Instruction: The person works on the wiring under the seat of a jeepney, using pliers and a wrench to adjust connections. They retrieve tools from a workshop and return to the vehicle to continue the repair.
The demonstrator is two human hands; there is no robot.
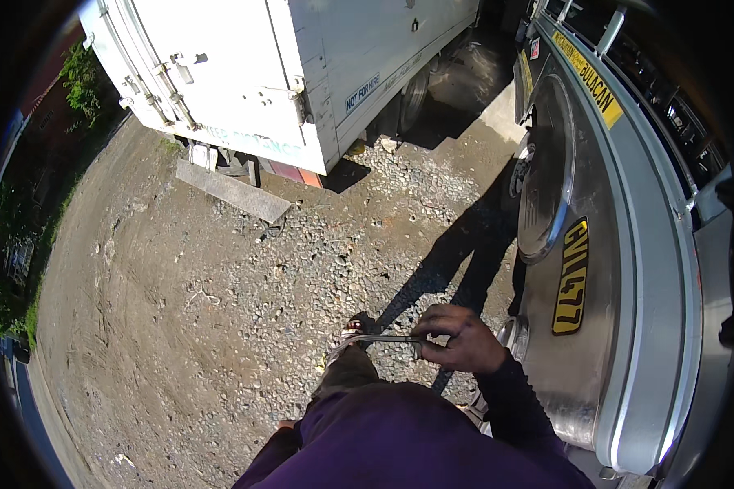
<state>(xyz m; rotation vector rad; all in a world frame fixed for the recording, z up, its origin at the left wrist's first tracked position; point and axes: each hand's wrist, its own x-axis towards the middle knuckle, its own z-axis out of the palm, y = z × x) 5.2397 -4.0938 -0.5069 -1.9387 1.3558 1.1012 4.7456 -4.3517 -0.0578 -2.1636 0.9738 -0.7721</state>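
Note:
My right hand is closed round the end of a long, slim metal tool, which reaches leftward in front of my legs; its exact kind is hard to make out. My left hand hangs low beside my body, mostly hidden by my purple clothing, so its fingers do not show. Just right of my right hand is the steel body of a vehicle, with a yellow-and-black plate and a large recessed oval panel.
A white box truck stands ahead, with a grey rear step plate. Gravel and dirt ground lies around my feet, crossed by dark shadows. Green plants edge the far left. The steel vehicle bounds my right side.

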